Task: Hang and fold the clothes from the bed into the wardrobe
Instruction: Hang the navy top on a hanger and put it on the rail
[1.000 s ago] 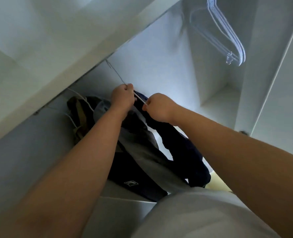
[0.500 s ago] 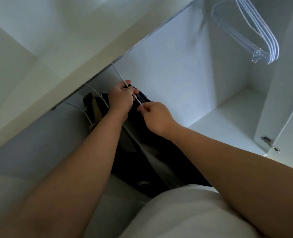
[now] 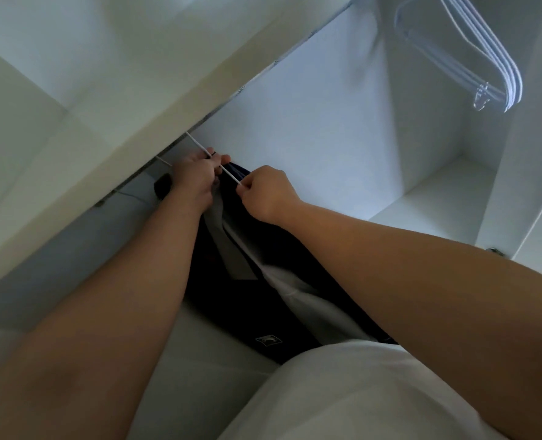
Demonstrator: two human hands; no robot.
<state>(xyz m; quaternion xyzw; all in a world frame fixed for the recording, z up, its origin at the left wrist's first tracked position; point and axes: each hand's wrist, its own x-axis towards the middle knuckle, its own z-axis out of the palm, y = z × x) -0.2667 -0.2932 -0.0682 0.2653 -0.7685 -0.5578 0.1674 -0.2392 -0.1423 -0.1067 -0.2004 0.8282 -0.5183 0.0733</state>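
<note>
A dark navy and grey garment hangs inside the white wardrobe on a thin white hanger whose hook runs up under the wardrobe's top edge. My left hand grips the top of the hanger and the garment's collar. Just to its right, my right hand pinches the hanger's arm at the garment's shoulder. The garment's lower part is hidden behind my arms and my white shirt.
Several empty white hangers hang at the upper right of the wardrobe. Another dark garment shows just left of my left hand. The wardrobe's white shelf floor lies at the right, and a door hinge sits near the right edge.
The view has swung so the empty hangers sit further right. Both hands have kept their hold on the hanger, and the garments to the left are now mostly out of sight.
</note>
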